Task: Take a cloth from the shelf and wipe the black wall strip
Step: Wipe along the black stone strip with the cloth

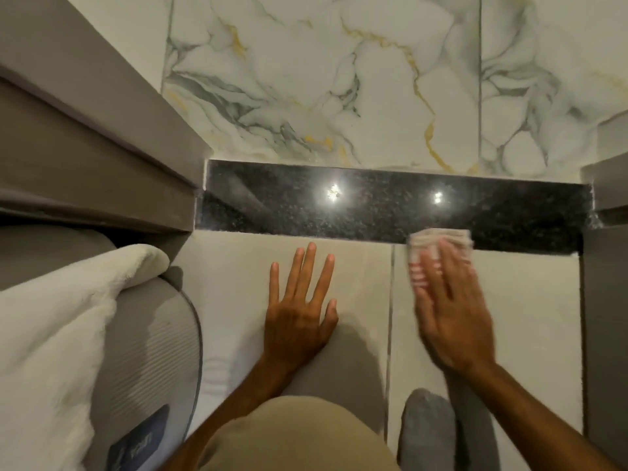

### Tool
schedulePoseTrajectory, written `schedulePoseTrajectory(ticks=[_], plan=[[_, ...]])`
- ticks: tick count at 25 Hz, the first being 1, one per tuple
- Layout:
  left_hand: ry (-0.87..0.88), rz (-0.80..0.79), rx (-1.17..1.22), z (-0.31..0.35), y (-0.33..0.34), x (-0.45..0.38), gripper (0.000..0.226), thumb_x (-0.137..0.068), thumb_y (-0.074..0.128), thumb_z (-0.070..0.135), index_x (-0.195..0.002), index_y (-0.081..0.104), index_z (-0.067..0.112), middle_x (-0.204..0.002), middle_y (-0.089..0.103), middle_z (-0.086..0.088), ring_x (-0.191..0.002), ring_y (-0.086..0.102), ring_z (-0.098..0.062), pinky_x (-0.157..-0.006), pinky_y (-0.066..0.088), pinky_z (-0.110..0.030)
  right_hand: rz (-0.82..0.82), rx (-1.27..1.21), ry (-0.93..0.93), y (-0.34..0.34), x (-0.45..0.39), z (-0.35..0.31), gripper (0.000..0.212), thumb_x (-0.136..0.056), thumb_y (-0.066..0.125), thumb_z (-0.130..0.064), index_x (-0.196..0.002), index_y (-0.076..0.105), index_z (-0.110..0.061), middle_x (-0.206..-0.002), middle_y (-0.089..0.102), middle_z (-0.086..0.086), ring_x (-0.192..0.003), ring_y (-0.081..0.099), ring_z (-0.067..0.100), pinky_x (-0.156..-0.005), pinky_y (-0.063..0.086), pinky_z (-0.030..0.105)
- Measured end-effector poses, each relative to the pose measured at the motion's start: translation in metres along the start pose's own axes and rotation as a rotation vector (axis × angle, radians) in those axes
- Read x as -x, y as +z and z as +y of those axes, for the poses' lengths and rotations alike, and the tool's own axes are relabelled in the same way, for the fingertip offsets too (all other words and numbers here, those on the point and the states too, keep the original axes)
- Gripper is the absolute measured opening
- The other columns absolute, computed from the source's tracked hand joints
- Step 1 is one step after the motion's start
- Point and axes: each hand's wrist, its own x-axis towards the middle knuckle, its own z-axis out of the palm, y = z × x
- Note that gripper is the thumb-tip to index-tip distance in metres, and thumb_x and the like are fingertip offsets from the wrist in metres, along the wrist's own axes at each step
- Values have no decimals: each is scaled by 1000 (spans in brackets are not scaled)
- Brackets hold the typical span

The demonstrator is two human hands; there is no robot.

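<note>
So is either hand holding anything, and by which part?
The right hand presses the cloth against the wall, straight fingers over its lower part. The left hand holds nothing, resting on the tile.

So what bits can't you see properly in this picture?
All in the head view:
- cloth: its lower part is hidden under the right hand, and the rest is smeared by blur.
- black wall strip: two bright glare spots hide whether it is clean there.
- blue label at the bottom left: too blurred to read.
- white blanket: cut off by the left edge.
</note>
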Motion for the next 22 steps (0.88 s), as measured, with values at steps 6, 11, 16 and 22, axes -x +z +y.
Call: schedulePoseTrajectory(ticks=[6,11,16,22], plan=[[-87,48,-11,-7,10,1,70,-107,41,49,-170,38,17,-177,31,-19,-166,28,-38,-134,18,-69,171,6,147,7,-144,-111,68,-120,25,-38,-179,3,-11,-188,2,19,-176,5,36,-145,10,58],[-264,66,-62,-39,-7,20,68,-107,39,46,-167,42,14,-175,33,-21,-163,32,-41,-129,31,-72,45,16,-424,21,-48,-83,68,-117,36,-35,-180,12,-26,-190,9,2,-177,9,22,-141,24,55],[-328,33,-27,-47,-6,24,73,-107,36,50,-173,28,20,-181,18,-15,-169,17,-36,-136,13,-67,212,-21,107,13,-98,-104,65,-120,32,-35,-179,14,-15,-188,14,13,-176,14,32,-141,23,58],[-524,13,-87,-50,-7,32,75,-108,34,53,-175,17,24,-184,11,-14,-171,10,-34,-137,11,-67,-15,44,-551,29,-132,-201,68,-119,27,-40,-180,8,-19,-189,3,9,-177,1,27,-144,16,56]])
